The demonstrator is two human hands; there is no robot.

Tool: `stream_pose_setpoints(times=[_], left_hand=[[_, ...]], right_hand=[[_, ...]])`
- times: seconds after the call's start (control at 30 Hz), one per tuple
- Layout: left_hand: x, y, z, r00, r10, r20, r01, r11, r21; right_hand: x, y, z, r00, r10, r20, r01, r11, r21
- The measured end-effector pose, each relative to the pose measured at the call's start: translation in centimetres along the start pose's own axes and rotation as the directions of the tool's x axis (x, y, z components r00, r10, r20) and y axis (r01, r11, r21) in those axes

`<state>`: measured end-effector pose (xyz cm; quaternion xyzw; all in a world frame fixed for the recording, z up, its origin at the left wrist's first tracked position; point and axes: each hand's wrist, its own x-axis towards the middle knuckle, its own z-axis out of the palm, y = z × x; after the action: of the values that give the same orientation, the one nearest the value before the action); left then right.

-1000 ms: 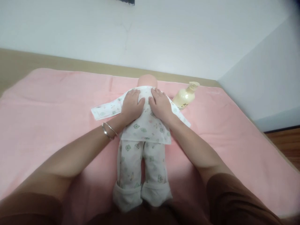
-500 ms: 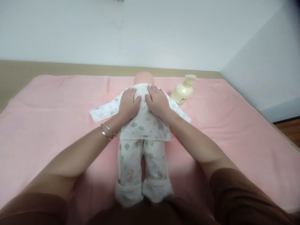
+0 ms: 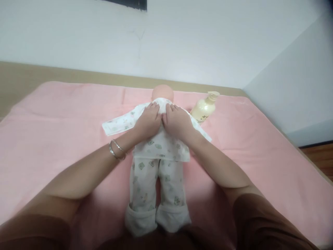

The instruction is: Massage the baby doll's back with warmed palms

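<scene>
A baby doll [image 3: 162, 93] lies stretched out with its bald round head away from me; no face shows. It wears a white printed top [image 3: 161, 152] and matching trousers [image 3: 170, 184] with turned-up cuffs. My left hand [image 3: 149, 119] rests palm down on the upper part of the top, its fingers extended toward the doll's shoulder. Mirroring it, my right hand [image 3: 178, 121] lies flat on the other side. The two thumbs come together along the middle. Neither hand grips anything. One sleeve of the top spreads out to each side.
A pale yellow pump bottle [image 3: 204, 107] is beside the doll's right-hand sleeve, leaning in view. Under everything is a pink blanket [image 3: 255, 149] on a tan surface. A white wall [image 3: 78, 38] rises behind, and another wall stands at the right.
Both hands have slid inward on the doll's top, so the thumbs, formerly apart, now meet. The fingers are closer together. The view has tilted up slightly, and the doll and bottle appear unmoved.
</scene>
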<state>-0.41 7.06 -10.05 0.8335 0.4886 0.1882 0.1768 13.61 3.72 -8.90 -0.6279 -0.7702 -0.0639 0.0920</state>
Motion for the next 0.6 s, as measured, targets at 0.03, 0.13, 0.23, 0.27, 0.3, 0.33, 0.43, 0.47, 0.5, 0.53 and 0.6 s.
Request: stream_pose_setpoints(times=[0.03,0.13,0.23,0.27,0.3,0.33,0.43,0.47,0.5,0.53,0.6], left_hand=[[0.4,-0.5,0.0,1.0,-0.001,-0.014,0.001,1.0,-0.002],[1.3,-1.6,-0.1,0.998,-0.004,-0.062,0.003,1.0,-0.013],[1.2,-1.6,-0.2,0.994,-0.01,-0.11,0.012,1.0,0.021],[0.9,-1.4,-0.2,0.992,-0.004,-0.129,0.011,0.999,0.052],[0.5,-1.1,-0.1,0.989,0.01,-0.148,0.004,0.996,0.092],[0.0,-0.8,0.0,0.986,0.033,-0.165,-0.01,0.991,0.137],[-1.3,0.1,0.5,0.973,0.132,-0.187,-0.085,0.967,0.239],[-1.6,0.3,0.7,0.97,0.154,-0.186,-0.105,0.962,0.252],[-1.7,0.4,0.9,0.969,0.165,-0.185,-0.116,0.961,0.251],[-1.8,0.4,0.9,0.969,0.165,-0.185,-0.118,0.964,0.239],[-1.5,0.3,0.8,0.976,0.134,-0.174,-0.099,0.976,0.196]], right_hand=[[-0.5,-0.6,-0.1,1.0,-0.009,-0.015,0.009,1.0,-0.027],[-1.3,-1.6,-0.5,0.999,-0.035,-0.022,0.033,0.997,-0.07],[-1.1,-1.4,-0.3,1.0,-0.007,-0.016,0.007,1.0,-0.005],[-0.8,-1.2,-0.1,1.0,0.011,-0.019,-0.011,0.999,0.033],[-0.4,-0.9,0.2,0.999,0.027,-0.022,-0.026,0.997,0.071],[-0.1,-0.5,0.5,0.999,0.042,-0.024,-0.039,0.994,0.107],[0.8,0.3,1.4,0.998,0.061,-0.003,-0.059,0.978,0.198],[1.1,0.5,1.6,0.998,0.062,0.008,-0.063,0.973,0.222],[1.2,0.6,1.7,0.998,0.064,0.014,-0.066,0.969,0.24],[1.3,0.6,1.7,0.998,0.067,0.018,-0.069,0.966,0.25],[1.3,0.5,1.5,0.998,0.068,0.017,-0.071,0.966,0.249]])
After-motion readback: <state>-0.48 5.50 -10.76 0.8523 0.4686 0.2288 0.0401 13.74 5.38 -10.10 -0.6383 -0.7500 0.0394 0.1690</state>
